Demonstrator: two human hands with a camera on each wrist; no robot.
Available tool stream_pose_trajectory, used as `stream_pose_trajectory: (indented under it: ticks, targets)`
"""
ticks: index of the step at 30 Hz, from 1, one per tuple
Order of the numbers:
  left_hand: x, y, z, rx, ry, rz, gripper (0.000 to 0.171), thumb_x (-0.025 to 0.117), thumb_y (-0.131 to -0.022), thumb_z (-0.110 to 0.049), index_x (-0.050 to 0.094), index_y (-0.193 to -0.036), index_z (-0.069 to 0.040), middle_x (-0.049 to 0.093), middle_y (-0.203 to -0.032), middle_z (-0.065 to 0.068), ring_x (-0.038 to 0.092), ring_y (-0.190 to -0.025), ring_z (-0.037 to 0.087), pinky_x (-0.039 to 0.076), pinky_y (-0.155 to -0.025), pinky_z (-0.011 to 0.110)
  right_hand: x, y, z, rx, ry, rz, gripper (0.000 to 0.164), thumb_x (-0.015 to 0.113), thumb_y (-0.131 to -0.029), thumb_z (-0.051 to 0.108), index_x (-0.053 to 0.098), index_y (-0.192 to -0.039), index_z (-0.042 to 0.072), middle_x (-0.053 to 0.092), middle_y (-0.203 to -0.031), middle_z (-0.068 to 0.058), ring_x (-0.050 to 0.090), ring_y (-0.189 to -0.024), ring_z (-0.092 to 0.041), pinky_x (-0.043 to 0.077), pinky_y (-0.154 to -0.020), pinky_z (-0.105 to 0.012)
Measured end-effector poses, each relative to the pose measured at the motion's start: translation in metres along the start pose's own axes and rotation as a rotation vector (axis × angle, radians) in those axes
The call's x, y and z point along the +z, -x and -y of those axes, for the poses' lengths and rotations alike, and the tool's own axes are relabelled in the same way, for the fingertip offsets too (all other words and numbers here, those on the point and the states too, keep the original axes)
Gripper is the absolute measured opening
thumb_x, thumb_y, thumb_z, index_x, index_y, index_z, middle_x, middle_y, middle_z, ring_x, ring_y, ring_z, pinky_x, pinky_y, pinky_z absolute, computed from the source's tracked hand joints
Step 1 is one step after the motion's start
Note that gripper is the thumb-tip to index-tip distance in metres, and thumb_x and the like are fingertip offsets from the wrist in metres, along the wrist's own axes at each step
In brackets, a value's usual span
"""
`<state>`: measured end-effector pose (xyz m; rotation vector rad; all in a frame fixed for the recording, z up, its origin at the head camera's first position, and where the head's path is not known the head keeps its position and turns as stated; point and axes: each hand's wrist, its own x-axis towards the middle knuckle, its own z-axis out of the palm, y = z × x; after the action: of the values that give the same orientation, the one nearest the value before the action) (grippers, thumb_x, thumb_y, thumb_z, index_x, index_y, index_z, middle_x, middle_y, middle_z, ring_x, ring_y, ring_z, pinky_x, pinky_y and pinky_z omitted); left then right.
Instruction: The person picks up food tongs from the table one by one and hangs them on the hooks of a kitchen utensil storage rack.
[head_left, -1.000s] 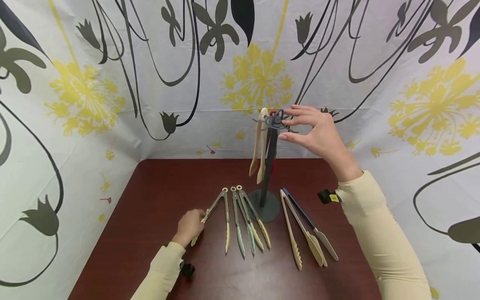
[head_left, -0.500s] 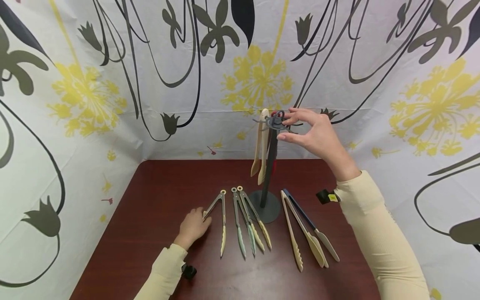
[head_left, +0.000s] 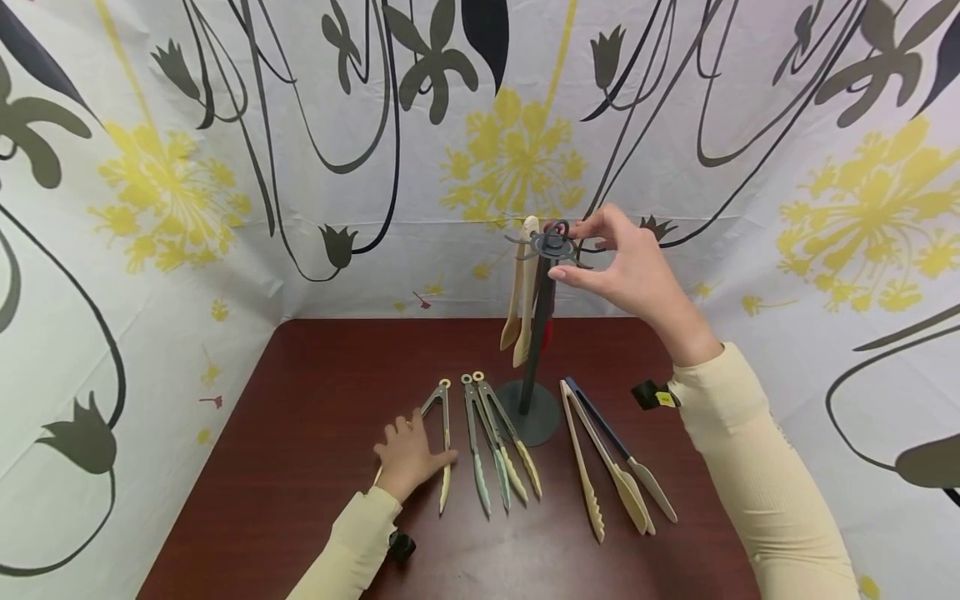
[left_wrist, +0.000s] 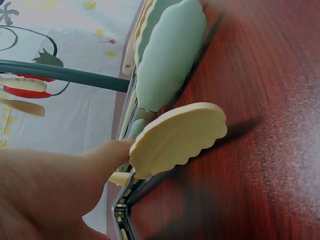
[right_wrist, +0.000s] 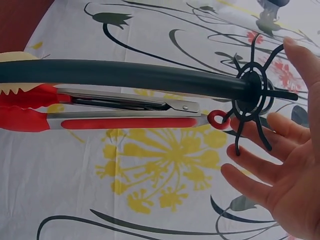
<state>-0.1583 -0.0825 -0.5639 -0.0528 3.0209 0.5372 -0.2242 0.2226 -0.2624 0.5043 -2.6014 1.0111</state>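
Note:
My left hand (head_left: 408, 454) spreads over tongs with yellow scalloped tips (left_wrist: 180, 135) on the table, its thumb at one leg and its fingers over the other. Part of the tongs is hidden under the hand. At the top of a dark stand (head_left: 536, 333), my right hand (head_left: 630, 267) reaches round the rack of hooks (right_wrist: 250, 95), thumb at one hook's tip and other fingers extended by the hooks opposite. Red-tipped tongs (right_wrist: 130, 122) hang by their ring from a hook. Pale beige tongs (head_left: 527, 300) hang on the stand's left side.
Metal tongs with mint tips (head_left: 482, 483) and others with yellow tips (head_left: 532, 479) lie beside the stand's round base (head_left: 551, 425). Beige tongs (head_left: 588, 492) and blue-handled tongs (head_left: 607, 425) lie to its right. Patterned cloth (head_left: 337, 275) stands behind the table (head_left: 330, 358).
My left hand has moved right and spread its fingers across the leftmost tongs, whose legs first drew closer together. My right index finger has lifted and bent slightly at the rack.

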Motion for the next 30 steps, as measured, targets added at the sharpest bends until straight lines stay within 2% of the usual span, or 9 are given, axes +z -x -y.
stream_pose_trajectory:
  ticks: [4, 7, 10, 12, 17, 23, 26, 30]
  targets:
    - [-0.003, 0.000, -0.002, -0.012, 0.030, 0.033, 0.116, 0.081, -0.066, -0.065, 0.035, -0.151, -0.001, 0.047, -0.132, 0.029, 0.045, -0.121, 0.049, 0.041, -0.081, 0.071, 0.000, 0.000, 0.001, -0.019, 0.010, 0.000, 0.069, 0.081, -0.078, 0.048, 0.048, -0.130, 0.016, 0.069, -0.125, -0.010, 0.059, -0.123, -0.030, 0.046, -0.102, -0.052]
    - [-0.004, 0.000, -0.003, -0.017, 0.040, 0.053, 0.115, 0.082, -0.066, -0.063, 0.035, -0.150, -0.001, 0.046, -0.133, 0.029, 0.044, -0.122, 0.050, 0.042, -0.082, 0.071, 0.001, 0.000, 0.000, -0.070, 0.044, -0.009, 0.074, 0.080, -0.080, 0.045, 0.044, -0.143, 0.029, 0.070, -0.124, -0.010, 0.062, -0.118, -0.031, 0.049, -0.096, -0.051]
    - [-0.006, 0.000, -0.004, -0.020, 0.038, 0.062, 0.112, 0.082, -0.067, -0.061, 0.036, -0.150, -0.001, 0.046, -0.134, 0.029, 0.044, -0.123, 0.050, 0.043, -0.082, 0.070, 0.000, 0.000, 0.000, -0.121, 0.095, -0.019, 0.075, 0.079, -0.081, 0.044, 0.042, -0.146, 0.044, 0.071, -0.123, -0.010, 0.063, -0.116, -0.030, 0.050, -0.093, -0.051]
    - [-0.006, -0.001, -0.004, -0.024, 0.040, 0.067, 0.111, 0.082, -0.068, -0.060, 0.037, -0.149, 0.000, 0.046, -0.134, 0.029, 0.044, -0.123, 0.050, 0.044, -0.082, 0.070, 0.000, 0.000, 0.001, -0.147, 0.127, -0.023, 0.071, 0.078, -0.082, 0.045, 0.044, -0.144, 0.048, 0.071, -0.123, -0.009, 0.062, -0.118, -0.028, 0.050, -0.094, -0.049]
    - [-0.005, -0.005, -0.003, -0.038, 0.047, 0.074, 0.107, 0.082, -0.069, -0.053, 0.037, -0.149, 0.001, 0.045, -0.136, 0.030, 0.044, -0.123, 0.051, 0.047, -0.081, 0.069, 0.000, 0.001, 0.002, -0.179, 0.171, -0.037, 0.063, 0.078, -0.082, 0.046, 0.053, -0.140, 0.045, 0.069, -0.126, -0.006, 0.063, -0.114, -0.024, 0.050, -0.089, -0.045]
    - [-0.007, -0.007, 0.000, -0.039, 0.082, 0.079, 0.102, 0.080, -0.071, -0.046, 0.035, -0.150, 0.001, 0.046, -0.139, 0.030, 0.043, -0.125, 0.051, 0.051, -0.070, 0.061, 0.001, 0.002, 0.002, -0.182, 0.180, -0.042, 0.062, 0.078, -0.082, 0.046, 0.054, -0.139, 0.043, 0.069, -0.126, -0.006, 0.063, -0.114, -0.024, 0.050, -0.088, -0.044]
    - [-0.010, -0.007, -0.001, -0.028, 0.118, 0.074, 0.102, 0.080, -0.071, -0.043, 0.032, -0.152, -0.001, 0.045, -0.140, 0.030, 0.043, -0.124, 0.051, 0.052, -0.066, 0.056, 0.001, 0.002, 0.003, -0.170, 0.179, -0.031, 0.062, 0.077, -0.083, 0.047, 0.052, -0.140, 0.045, 0.068, -0.129, -0.005, 0.062, -0.116, -0.024, 0.050, -0.090, -0.046]
    - [-0.017, -0.010, -0.003, 0.015, 0.170, 0.035, 0.102, 0.081, -0.070, -0.040, 0.031, -0.153, -0.005, 0.046, -0.136, 0.029, 0.043, -0.120, 0.049, 0.052, -0.069, 0.050, 0.000, 0.003, 0.005, -0.160, 0.185, -0.020, 0.061, 0.075, -0.084, 0.048, 0.052, -0.140, 0.045, 0.067, -0.130, -0.005, 0.061, -0.116, -0.024, 0.050, -0.091, -0.046]
